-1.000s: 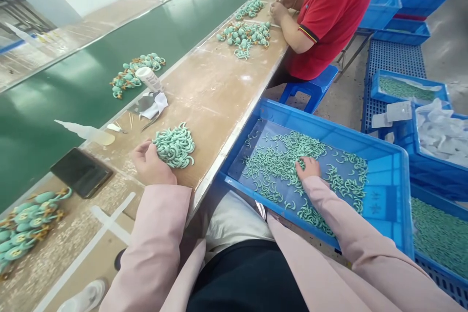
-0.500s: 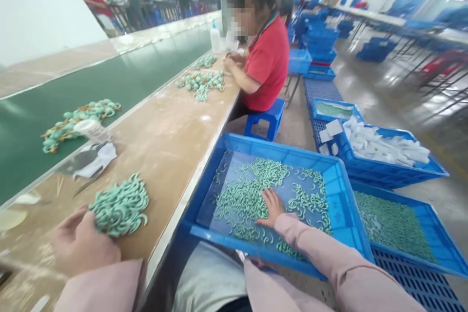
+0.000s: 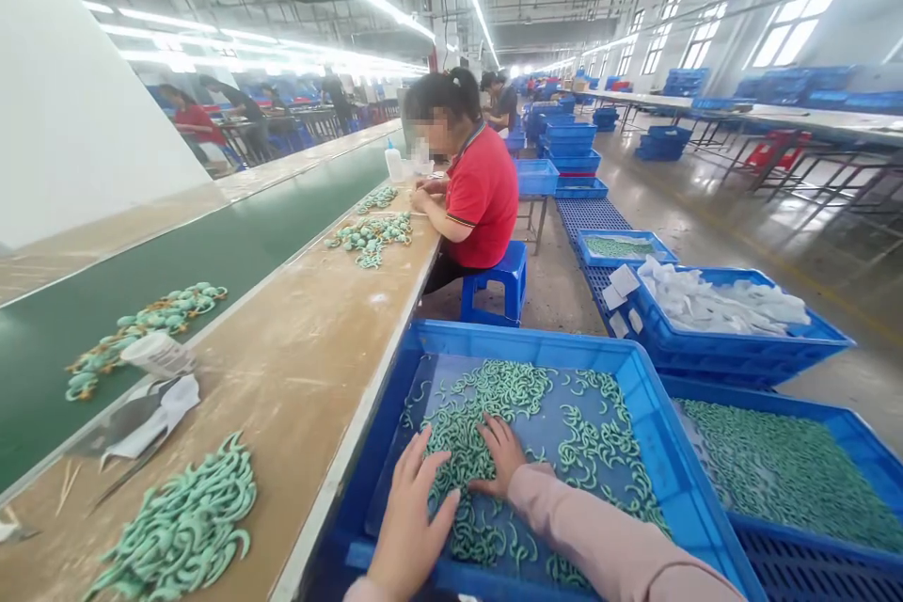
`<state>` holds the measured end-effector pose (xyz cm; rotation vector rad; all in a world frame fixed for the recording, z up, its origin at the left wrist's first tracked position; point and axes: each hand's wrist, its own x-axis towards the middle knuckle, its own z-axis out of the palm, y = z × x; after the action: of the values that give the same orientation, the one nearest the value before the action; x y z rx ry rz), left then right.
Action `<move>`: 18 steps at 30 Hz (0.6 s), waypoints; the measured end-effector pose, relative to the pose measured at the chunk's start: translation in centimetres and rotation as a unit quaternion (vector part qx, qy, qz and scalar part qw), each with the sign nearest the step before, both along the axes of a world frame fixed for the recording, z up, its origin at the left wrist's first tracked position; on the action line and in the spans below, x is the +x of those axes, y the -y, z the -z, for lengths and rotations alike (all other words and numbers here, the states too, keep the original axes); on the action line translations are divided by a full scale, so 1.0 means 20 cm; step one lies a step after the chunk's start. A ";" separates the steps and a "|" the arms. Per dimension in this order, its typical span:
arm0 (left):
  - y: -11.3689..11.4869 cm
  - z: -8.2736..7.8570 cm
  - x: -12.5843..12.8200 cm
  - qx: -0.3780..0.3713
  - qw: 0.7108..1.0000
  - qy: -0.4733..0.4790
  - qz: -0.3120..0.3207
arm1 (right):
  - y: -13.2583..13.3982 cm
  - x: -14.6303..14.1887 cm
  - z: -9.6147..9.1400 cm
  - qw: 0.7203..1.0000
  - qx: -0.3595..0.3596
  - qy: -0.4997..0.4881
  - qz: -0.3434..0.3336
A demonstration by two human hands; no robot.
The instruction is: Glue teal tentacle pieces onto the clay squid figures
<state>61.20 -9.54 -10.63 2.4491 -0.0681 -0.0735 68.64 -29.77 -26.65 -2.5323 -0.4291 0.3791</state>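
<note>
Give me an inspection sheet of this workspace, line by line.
Surface: tan workbench, scuffed, beside a green conveyor belt.
Job's things: curved green pieces spread in a blue tray; another pile on the bench.
Clutter: white tub, crumpled white paper.
Grips: left hand and right hand open, resting on the pieces.
Cables: nothing seen.
Surroundings: co-worker in a red shirt on a blue stool; stacked blue crates.

The front rim of the blue plastic tray (image 3: pixel 522 340) is cut off by the bottom frame edge; articles on the far bench (image 3: pixel 310 120) at upper left are too small to identify.
</note>
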 end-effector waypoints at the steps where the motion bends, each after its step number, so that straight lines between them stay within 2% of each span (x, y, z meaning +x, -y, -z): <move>1: 0.04 0.07 0.08 0.013 0.999 -0.047 -0.023 | 0.00 0.00 0.00 1.000 0.004 0.002 0.002; 3: 0.05 0.20 0.23 0.033 0.992 -0.103 -0.066 | -0.01 0.01 0.00 1.000 0.013 0.007 0.003; 5: 0.01 0.30 0.35 0.038 0.985 -0.140 -0.098 | -0.01 0.01 0.01 1.000 0.024 0.014 0.007; 8: -0.04 0.40 0.44 0.028 0.974 -0.186 -0.123 | -0.02 0.02 0.02 0.998 0.047 0.032 0.028; 13: -0.05 0.47 0.45 -0.001 0.960 -0.229 -0.159 | -0.10 0.02 0.05 0.986 0.104 0.080 0.099; 18: -0.06 0.46 0.43 -0.070 0.933 -0.273 -0.224 | -0.28 0.04 0.09 0.959 0.181 0.137 0.167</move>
<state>69.73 -8.42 -19.89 2.1597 0.7009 -0.5219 69.43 -24.14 -28.51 -2.2404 -0.1449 -0.1692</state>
